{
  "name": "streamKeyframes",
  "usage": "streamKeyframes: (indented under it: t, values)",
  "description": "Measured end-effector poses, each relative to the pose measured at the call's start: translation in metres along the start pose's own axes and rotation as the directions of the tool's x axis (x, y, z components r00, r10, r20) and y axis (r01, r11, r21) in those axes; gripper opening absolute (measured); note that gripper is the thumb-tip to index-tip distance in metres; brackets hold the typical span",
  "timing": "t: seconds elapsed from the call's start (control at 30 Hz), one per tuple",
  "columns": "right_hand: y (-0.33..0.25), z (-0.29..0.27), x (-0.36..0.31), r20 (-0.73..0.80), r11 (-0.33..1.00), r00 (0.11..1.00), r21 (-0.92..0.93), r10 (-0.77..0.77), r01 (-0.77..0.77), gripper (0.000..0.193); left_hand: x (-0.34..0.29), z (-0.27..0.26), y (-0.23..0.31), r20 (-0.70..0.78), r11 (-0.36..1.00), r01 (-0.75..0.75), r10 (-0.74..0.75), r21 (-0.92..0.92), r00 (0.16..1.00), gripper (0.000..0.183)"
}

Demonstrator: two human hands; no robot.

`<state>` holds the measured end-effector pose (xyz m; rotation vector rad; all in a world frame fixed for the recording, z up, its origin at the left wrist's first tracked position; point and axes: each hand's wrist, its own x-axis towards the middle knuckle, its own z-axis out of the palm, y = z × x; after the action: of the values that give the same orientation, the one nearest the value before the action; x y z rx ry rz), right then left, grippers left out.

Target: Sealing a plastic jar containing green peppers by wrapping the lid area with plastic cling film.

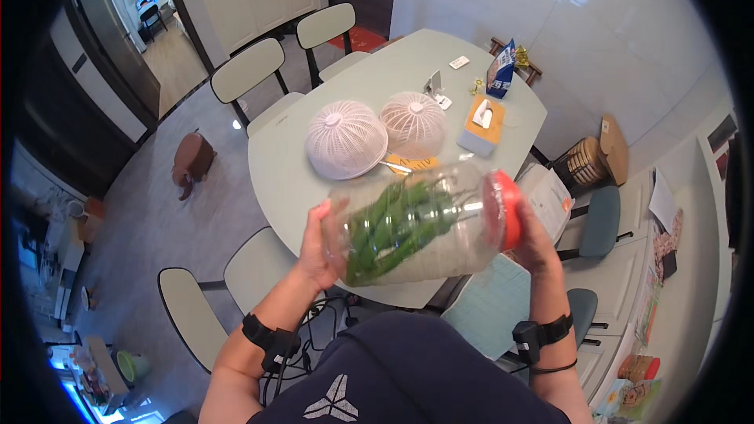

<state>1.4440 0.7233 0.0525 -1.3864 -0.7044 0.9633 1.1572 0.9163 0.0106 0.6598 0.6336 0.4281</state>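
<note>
One brown animal-shaped stool stands on the grey floor, left of the pale dining table. Nearer the middle, the left hand cups the base of a clear plastic jar, fingers curved against it; some are hidden, so I cannot tell how far they spread. Two pink mesh food covers sit on the table beyond. The jar lies sideways in the air above the near side of the table, with what look like long green peppers inside. Farther right, past a wood-topped tissue box, the right hand clasps the red lid, its fingers mostly out of sight. The step in hand seems to be steadying the lidded jar; the next move probably calls for firm support at both ends.
</note>
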Motion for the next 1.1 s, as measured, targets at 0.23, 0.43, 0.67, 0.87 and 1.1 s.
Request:
streamKeyframes:
  t: [0.23, 0.43, 0.67, 0.87, 1.1]
  values:
    - [-0.050, 0.014, -0.022, 0.004, 0.977, 0.977, 0.001, -0.212, 0.212, 0.109, -0.018, 0.022, 0.045, 0.315, 0.908, -0.419, 0.392, 0.021, 0.864, 0.088]
    - [0.005, 0.012, -0.021, -0.043, 0.992, 0.992, 0.054, -0.114, 0.117, 0.107, -0.020, 0.016, 0.038, 0.007, 0.974, -0.169, 0.170, 0.152, 0.985, 0.085]
    - [0.016, 0.023, -0.019, -0.081, 0.994, 0.991, 0.032, 0.109, -0.107, 0.096, -0.023, 0.012, 0.030, -0.042, 0.963, -0.014, 0.026, 0.271, 0.999, 0.099]
    - [0.021, 0.014, -0.030, -0.006, 0.911, 0.919, 0.134, -0.393, 0.390, 0.123, -0.034, 0.005, 0.028, 0.343, 0.848, -0.504, 0.430, 0.162, 0.835, 0.098]
    - [0.023, 0.018, -0.029, -0.038, 0.977, 0.978, 0.039, -0.208, 0.209, 0.111, -0.030, 0.006, 0.025, 0.168, 0.915, -0.364, 0.336, 0.174, 0.927, 0.091]
